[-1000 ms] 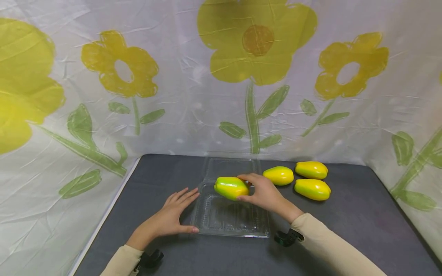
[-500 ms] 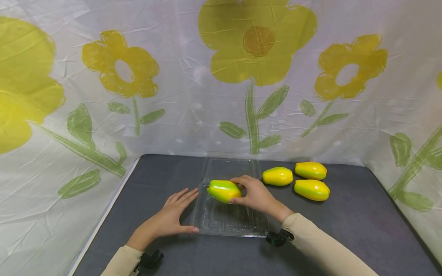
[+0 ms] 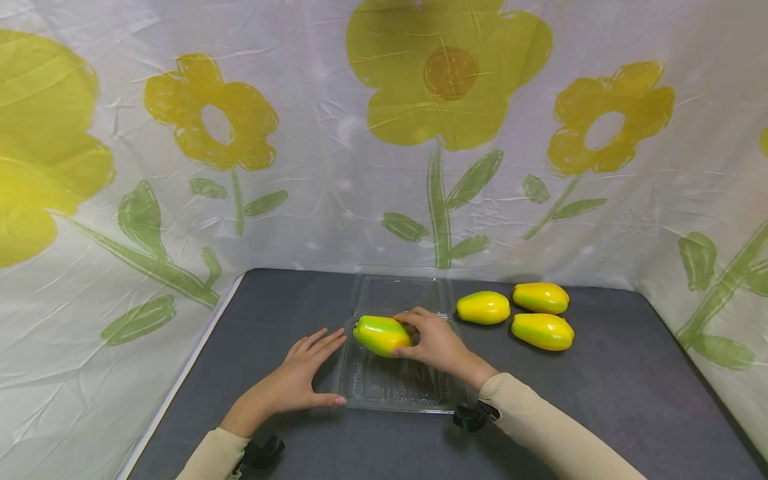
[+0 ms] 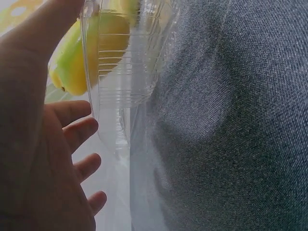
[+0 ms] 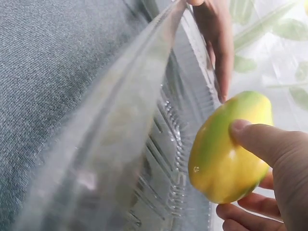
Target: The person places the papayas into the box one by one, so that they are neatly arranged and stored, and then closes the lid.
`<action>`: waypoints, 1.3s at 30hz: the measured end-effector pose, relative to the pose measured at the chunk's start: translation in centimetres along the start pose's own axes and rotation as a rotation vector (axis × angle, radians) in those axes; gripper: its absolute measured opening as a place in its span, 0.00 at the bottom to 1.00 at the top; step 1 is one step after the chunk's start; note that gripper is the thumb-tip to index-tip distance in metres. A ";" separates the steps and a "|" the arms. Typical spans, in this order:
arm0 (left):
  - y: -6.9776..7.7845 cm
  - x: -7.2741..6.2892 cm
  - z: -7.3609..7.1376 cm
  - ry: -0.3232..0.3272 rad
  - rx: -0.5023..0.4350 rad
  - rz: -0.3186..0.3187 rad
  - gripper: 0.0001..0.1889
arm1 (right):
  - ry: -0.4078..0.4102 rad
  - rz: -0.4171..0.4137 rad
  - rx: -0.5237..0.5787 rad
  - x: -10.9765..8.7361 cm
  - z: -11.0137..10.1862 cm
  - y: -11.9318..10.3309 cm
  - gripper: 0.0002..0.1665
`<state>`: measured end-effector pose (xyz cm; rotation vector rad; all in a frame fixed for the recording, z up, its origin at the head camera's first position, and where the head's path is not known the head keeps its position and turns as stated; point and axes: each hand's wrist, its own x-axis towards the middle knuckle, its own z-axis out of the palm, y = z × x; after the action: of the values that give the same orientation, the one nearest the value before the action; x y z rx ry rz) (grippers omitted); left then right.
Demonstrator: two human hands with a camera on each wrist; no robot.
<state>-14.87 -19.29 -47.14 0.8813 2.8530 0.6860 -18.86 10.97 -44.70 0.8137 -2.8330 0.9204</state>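
Observation:
A yellow-green papaya (image 3: 382, 335) is pinched at its right end between the thumb and fingers of my right hand (image 3: 439, 345). It overlaps the far left part of a clear plastic clamshell box (image 3: 399, 393) in the head view. In the right wrist view, the papaya (image 5: 231, 149) hangs above the ribbed floor of the box, the thumb on its side. My left hand (image 3: 294, 380) has its fingers spread, fingertips and thumb at the box's left edge. The left wrist view shows those fingertips (image 4: 89, 166) beside the transparent wall (image 4: 115, 82).
Three more papayas lie at the back right of the dark table: one near the lid (image 3: 483, 308), one behind (image 3: 541, 297) and one in front (image 3: 543, 331). The box's lid (image 3: 402, 293) lies folded open toward the back. A flowered curtain (image 3: 324, 167) surrounds the table.
My right hand has carried the papaya left and slightly nearer, toward the left side of the box. My left hand has stayed in place.

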 end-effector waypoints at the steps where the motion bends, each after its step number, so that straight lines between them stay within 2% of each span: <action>1: 0.0 0.0 0.0 -0.002 -0.001 -0.002 0.57 | -0.001 0.002 0.005 0.0 0.1 0.0 0.36; 9: 0.1 0.0 0.0 -0.008 -0.012 -0.013 0.56 | -0.011 0.030 0.002 0.0 1.0 0.0 0.37; 39: -0.1 -0.1 0.3 0.007 -0.011 -0.005 0.56 | 0.018 0.036 -0.088 -0.1 2.5 0.2 0.37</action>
<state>-14.75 -19.29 -47.48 0.8719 2.8536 0.7042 -18.60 9.78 -46.89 0.7440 -2.8586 0.7958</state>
